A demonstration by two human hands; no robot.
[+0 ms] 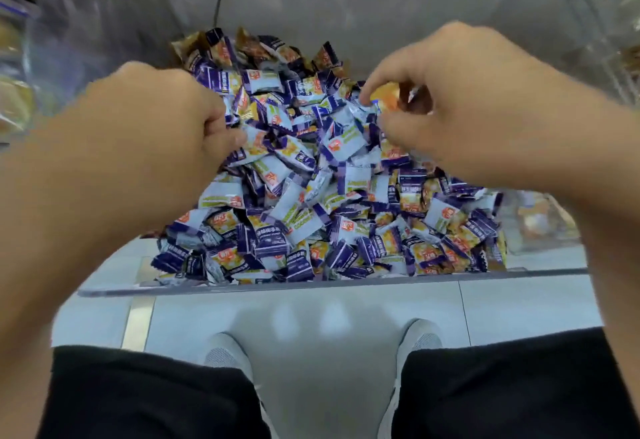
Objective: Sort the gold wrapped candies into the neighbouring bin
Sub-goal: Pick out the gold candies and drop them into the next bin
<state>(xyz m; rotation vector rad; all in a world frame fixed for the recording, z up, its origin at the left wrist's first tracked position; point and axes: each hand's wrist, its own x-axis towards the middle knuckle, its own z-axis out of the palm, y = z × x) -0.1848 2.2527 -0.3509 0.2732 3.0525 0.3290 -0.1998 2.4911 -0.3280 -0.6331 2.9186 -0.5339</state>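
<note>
While left hand (180,116) sits fist-curled in crinkly purple-and-white wrappers (311,203), contents hidden, right hand (446,99) pinches a shiny gold candy (386,97) over the clear bin (242,288).

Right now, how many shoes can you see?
2. The left shoe and the right shoe stand on the floor below the candy bin, partly covered by black shorts.

Both forearms reach forward and inward from the frame's lower corners. The left hand (166,109) is seen from the back, knuckles up, its fingers curled under and out of sight. The right hand (440,92) hangs with bent fingers, thumb and forefinger drawn close together at their tips.
</note>
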